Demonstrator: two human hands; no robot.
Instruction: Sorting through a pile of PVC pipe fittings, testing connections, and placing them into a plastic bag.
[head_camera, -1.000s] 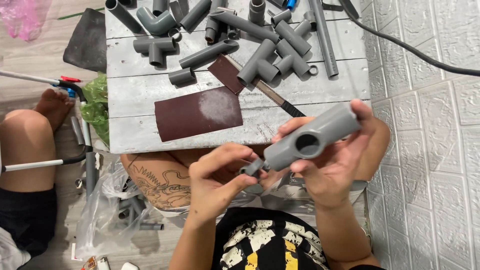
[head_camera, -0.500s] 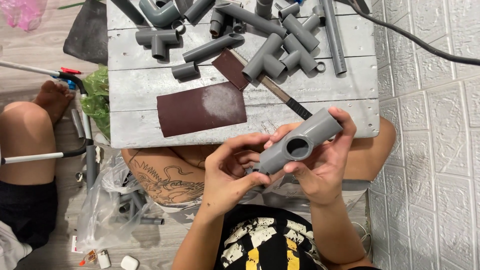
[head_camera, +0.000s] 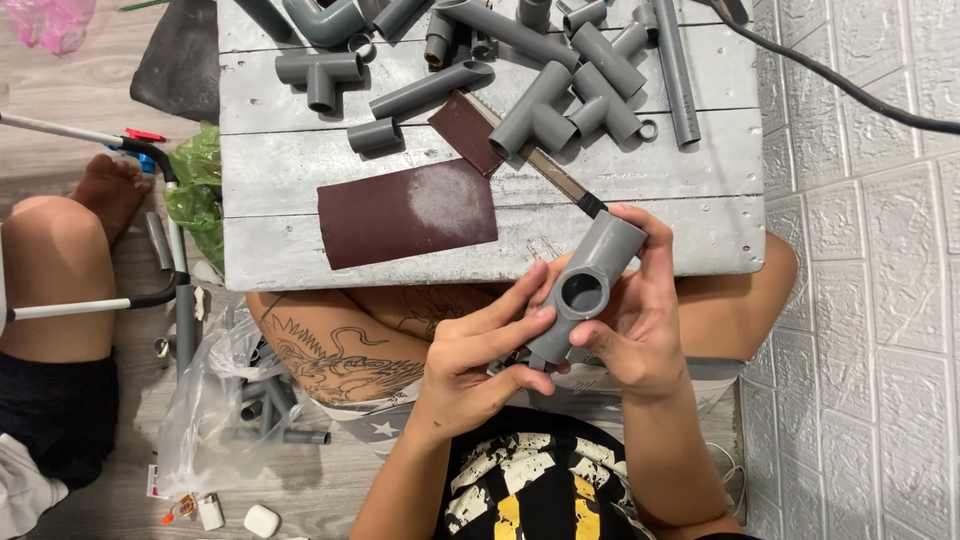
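A grey pipe tee (head_camera: 585, 290) is held between both hands, just over the near edge of the low white wooden table (head_camera: 640, 240) and above the person's lap. It is tilted, with one end up toward the table and the other down toward the body, and its round side opening faces the camera. The right hand (head_camera: 640, 320) is wrapped around the tee from the far side, fingers curled over the upper end and thumb pressed against the lower part. The left hand (head_camera: 480, 360) is closed on the lower end, with its fingers laid along the body of the tee and its thumb underneath; whether something small is pinched there as well cannot be told.

On the table, just beyond the tee, a sheet of dark brown sandpaper (head_camera: 407, 213) is laid flat, with a pale worn patch on it. A smaller piece of sandpaper (head_camera: 467, 131) and a long flat file (head_camera: 545, 165) are seen behind it. Further back, many grey pipe pieces and fittings (head_camera: 560, 100) are scattered across the boards. A black cable (head_camera: 850, 90) runs over the white tiled floor on the right. On the left, another person's bare leg (head_camera: 55, 270) is seen, beside a clear plastic bag (head_camera: 215, 400) of pipe pieces.
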